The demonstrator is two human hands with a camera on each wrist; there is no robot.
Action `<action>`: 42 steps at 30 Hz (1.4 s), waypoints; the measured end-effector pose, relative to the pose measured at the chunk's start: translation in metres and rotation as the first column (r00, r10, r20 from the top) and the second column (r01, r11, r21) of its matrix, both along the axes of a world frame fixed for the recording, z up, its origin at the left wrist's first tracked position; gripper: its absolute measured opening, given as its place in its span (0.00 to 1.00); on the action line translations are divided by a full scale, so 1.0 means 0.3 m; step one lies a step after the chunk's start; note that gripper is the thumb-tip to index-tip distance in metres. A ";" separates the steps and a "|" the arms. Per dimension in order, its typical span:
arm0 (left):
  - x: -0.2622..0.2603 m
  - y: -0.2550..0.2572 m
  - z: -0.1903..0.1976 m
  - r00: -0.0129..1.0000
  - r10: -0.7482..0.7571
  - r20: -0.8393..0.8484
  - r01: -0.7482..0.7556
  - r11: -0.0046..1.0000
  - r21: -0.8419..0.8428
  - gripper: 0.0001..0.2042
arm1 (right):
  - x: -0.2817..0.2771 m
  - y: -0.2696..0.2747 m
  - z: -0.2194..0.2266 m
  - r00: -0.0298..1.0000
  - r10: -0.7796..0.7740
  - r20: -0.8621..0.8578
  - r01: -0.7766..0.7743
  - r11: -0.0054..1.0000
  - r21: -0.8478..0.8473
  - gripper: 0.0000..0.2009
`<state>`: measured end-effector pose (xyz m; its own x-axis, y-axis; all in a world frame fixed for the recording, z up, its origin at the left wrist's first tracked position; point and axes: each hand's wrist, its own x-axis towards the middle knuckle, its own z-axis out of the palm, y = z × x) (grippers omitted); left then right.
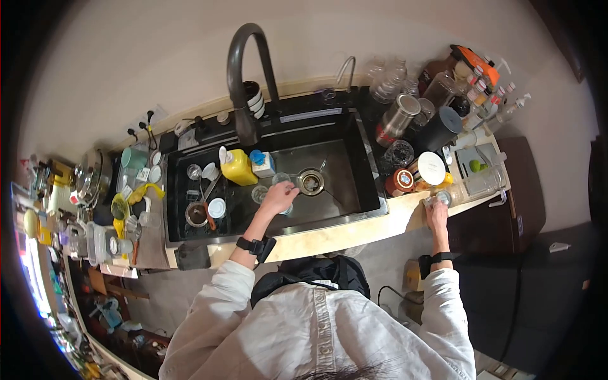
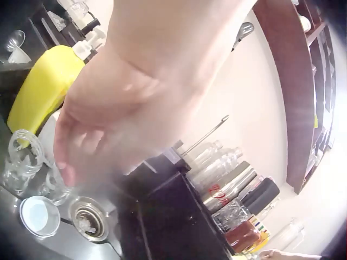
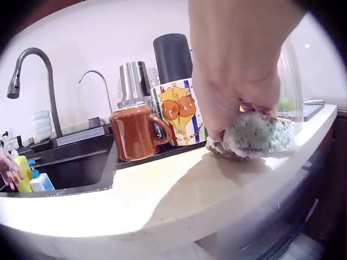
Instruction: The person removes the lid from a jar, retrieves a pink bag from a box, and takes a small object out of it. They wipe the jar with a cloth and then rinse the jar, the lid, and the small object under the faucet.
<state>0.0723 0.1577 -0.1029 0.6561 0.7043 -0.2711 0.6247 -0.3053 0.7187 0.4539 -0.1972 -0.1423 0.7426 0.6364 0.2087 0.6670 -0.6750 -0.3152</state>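
Note:
My left hand point(image 1: 278, 197) hovers over the sink with its fingers loosely bent and nothing visible in them. Below it stand several clear glasses point(image 1: 259, 194), beside the metal drain point(image 1: 311, 182). The left wrist view shows a glass jar point(image 2: 26, 151) and a cup with a pale blue inside point(image 2: 39, 216) by these fingers. On the counter to the right of the sink, my right hand point(image 1: 437, 215) grips a pale green, dark-speckled sponge point(image 3: 257, 134) from above, at the counter surface. Next to it are an orange-brown mug point(image 3: 133, 132) and a white painted mug point(image 3: 179, 114).
A yellow pump bottle point(image 1: 237, 167) and a white bottle with a blue top point(image 1: 263, 166) stand in the sink point(image 1: 373, 164). The black faucet point(image 1: 235, 76) arches above. Steel tumbler point(image 1: 399, 120) and several bottles crowd the back right. A clear container point(image 1: 481, 182) stands near the right end.

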 end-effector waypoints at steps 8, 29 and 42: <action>0.056 -0.108 0.113 0.972 -0.072 0.223 0.104 0.985 -0.139 0.17 | -0.145 -0.015 0.184 0.991 0.061 -0.121 -0.043 0.988 0.150 0.07; -0.049 -0.209 0.235 0.685 0.606 0.404 0.236 0.341 -0.910 0.28 | -0.794 0.624 0.612 0.046 0.618 -0.785 -0.222 0.772 0.595 0.12; -0.044 -0.167 0.244 0.771 0.298 0.563 -0.120 0.936 -0.331 0.21 | -0.937 0.707 0.545 0.615 0.787 0.044 -0.788 0.612 0.075 0.10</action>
<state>0.0593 0.1075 -0.0298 0.5906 0.8039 -0.0693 0.0692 0.0351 0.9970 0.1729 0.0148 0.0211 -0.0374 0.9568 0.2884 0.9320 0.1375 -0.3354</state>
